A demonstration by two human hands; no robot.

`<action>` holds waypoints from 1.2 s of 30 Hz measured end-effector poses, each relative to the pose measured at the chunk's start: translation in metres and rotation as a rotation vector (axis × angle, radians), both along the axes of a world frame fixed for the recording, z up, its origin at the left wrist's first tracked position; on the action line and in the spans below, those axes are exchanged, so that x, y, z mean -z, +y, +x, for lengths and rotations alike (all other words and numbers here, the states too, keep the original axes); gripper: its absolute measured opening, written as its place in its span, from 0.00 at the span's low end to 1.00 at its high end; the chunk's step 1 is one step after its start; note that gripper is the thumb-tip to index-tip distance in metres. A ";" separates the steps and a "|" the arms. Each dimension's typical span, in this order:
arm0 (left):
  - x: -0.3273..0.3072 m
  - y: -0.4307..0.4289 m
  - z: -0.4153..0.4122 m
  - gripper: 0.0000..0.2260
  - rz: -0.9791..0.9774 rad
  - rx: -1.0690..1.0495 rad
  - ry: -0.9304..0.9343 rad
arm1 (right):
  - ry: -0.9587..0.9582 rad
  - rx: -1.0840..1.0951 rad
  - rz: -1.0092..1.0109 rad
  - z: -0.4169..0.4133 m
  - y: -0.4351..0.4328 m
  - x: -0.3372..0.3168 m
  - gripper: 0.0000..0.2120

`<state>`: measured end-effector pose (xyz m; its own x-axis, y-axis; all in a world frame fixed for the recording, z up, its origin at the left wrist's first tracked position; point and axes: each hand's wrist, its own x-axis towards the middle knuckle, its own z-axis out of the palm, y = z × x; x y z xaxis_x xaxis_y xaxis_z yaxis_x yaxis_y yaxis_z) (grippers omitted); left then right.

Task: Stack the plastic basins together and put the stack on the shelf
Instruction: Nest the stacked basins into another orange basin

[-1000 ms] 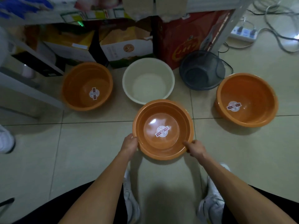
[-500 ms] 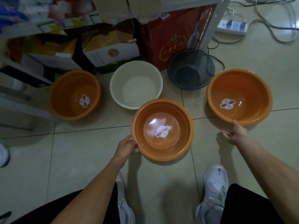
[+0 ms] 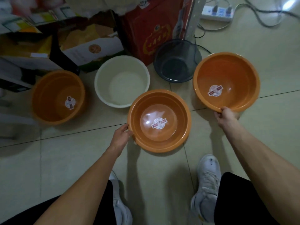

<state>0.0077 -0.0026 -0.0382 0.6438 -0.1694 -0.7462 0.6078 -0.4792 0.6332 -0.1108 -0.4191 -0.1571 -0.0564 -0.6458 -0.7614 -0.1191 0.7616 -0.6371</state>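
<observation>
1. Head view, against half a second ago: the right hand [image 3: 224, 116], then apart from the right orange basin [image 3: 226, 82], now pinches its near rim and tips it up off the tiled floor [image 3: 73, 159].
2. Leftmost orange basin [image 3: 58, 97] and white basin [image 3: 122, 81] sit untouched.
3. Left hand [image 3: 121, 133] grips the left rim of the middle orange basin [image 3: 159, 120], arm outstretched.
4. Dark mesh basket [image 3: 176, 61] stands between the white and right basins, before a red box [image 3: 154, 26]; a power strip [image 3: 217, 12] lies far right.
</observation>
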 end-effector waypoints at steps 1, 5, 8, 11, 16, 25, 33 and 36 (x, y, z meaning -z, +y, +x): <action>0.000 -0.005 0.001 0.13 0.018 0.029 -0.010 | -0.018 -0.003 -0.029 0.001 0.007 -0.012 0.09; 0.008 -0.011 0.008 0.10 0.097 0.108 -0.032 | -0.066 -0.004 -0.144 0.004 0.039 -0.067 0.13; 0.014 -0.011 0.007 0.11 0.140 0.116 -0.001 | -0.033 -0.070 -0.200 -0.001 0.055 -0.095 0.07; 0.014 -0.012 0.001 0.15 0.154 0.123 0.053 | 0.043 -0.224 -0.200 -0.009 0.067 -0.106 0.12; 0.005 -0.008 -0.009 0.24 0.142 -0.006 0.146 | 0.070 -0.568 -0.211 -0.029 0.093 -0.120 0.07; -0.008 -0.013 -0.004 0.41 -0.003 -0.270 0.153 | 0.104 -1.046 -0.219 -0.031 0.144 -0.099 0.05; 0.021 -0.005 -0.006 0.26 0.150 0.180 0.031 | 0.278 -1.190 -0.211 -0.040 0.156 -0.065 0.18; 0.065 0.013 -0.002 0.29 0.202 0.284 0.024 | 0.348 -1.241 -0.229 -0.030 0.159 -0.062 0.15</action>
